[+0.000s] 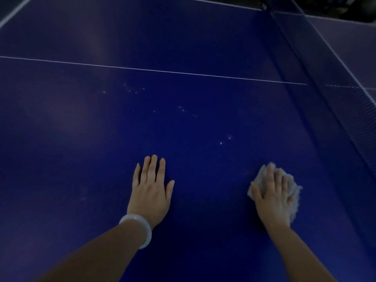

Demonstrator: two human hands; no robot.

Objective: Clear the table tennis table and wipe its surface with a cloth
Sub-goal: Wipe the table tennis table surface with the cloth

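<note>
1. The right hand (273, 197) lies flat on a pale, bunched cloth (293, 186), fingers straight and pressing it onto the blue table (81, 139). I'd say a flat palm spreads the push for wiping.
2. The cloth sits toward the near edge of the table, on the right side, close to the net (345, 110) but not touching it.
3. The left hand (151, 190) rests palm-down on bare table, fingers straight and a little spread, holding nothing. It looks like a brace for leaning over the surface. A pale bangle (140, 228) sits on that wrist.
4. The two hands are well apart, side by side.
5. The cloth is a crumpled wad, so its long axis is loose; it seems to run along the hand, from the near edge up toward the far side, leaning slightly toward the net.
6. Small pale specks (225, 140) dot the table beyond the cloth, trailing off toward the white line (142, 68).
7. No bats or balls show here, so clearing looks done and wiping is underway.
</note>
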